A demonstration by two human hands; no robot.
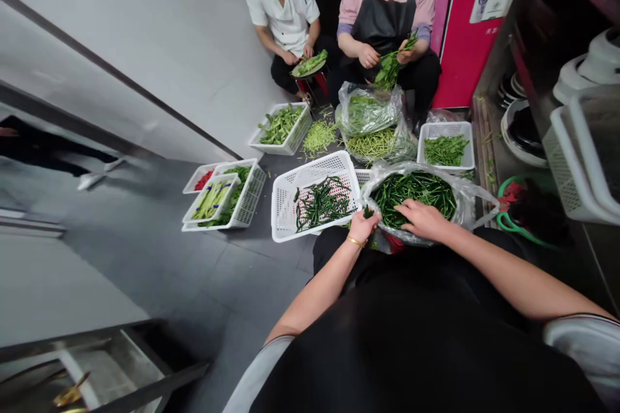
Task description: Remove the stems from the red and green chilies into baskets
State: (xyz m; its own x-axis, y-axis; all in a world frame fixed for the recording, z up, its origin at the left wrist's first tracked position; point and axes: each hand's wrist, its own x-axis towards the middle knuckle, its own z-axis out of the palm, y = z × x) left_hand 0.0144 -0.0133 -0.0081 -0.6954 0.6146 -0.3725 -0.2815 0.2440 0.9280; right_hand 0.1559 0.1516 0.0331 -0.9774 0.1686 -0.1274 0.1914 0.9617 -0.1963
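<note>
Long dark green chili peppers (414, 190) fill a clear plastic bag (472, 197) in front of my knees. My left hand (363, 227), with a gold bracelet at the wrist, is closed around a few green chili peppers (368, 211) at the bag's left edge. Over the near side of the bag, my right hand (423, 219) has its fingers bent together down at the peppers; what is between them is too small to make out. Left of the bag, a white perforated basket (283, 206) holds more chili peppers in a loose heap.
Two people sit opposite; one holds leafy green stems (390, 68). Between us stand a bag of green stems (372, 142), a basket of cut greens (445, 148) and a leafy-vegetable basket (281, 126). More baskets (247, 200) sit left; a shelf with crockery (523, 135) stands right.
</note>
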